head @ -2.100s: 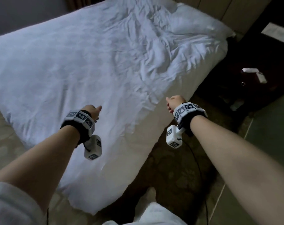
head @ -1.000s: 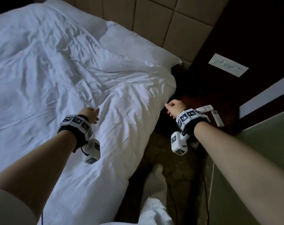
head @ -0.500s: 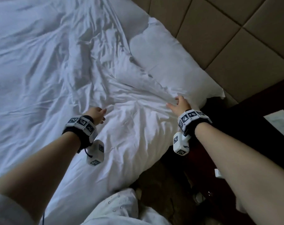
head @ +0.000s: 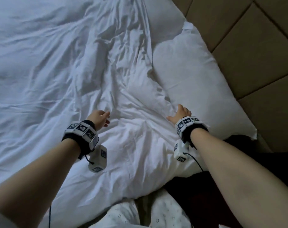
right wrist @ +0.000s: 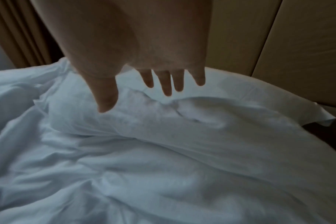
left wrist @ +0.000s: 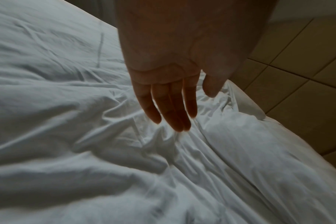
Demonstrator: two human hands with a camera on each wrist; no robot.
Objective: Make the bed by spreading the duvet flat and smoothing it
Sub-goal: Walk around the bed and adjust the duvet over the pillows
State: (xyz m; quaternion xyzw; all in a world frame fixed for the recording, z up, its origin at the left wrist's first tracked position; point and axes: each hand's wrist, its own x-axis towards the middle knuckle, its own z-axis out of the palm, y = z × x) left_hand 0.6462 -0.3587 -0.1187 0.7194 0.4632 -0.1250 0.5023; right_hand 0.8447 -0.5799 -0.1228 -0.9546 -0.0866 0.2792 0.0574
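White cotton: your duvet covers the bed from the near edge to the far left, creased all over, with a bunched ridge running far to near between your hands.
Left hand: your left hand hovers low over the creases, fingers straight and close together, holding nothing; whether the tips touch the cloth cannot be told.
Right hand: your right hand is spread, fingers apart, at the duvet's folded top edge just beside the pillow, gripping nothing.
Pillow: it lies far right against the padded tan headboard.
Wrists: each carries a black strap with marker cubes.
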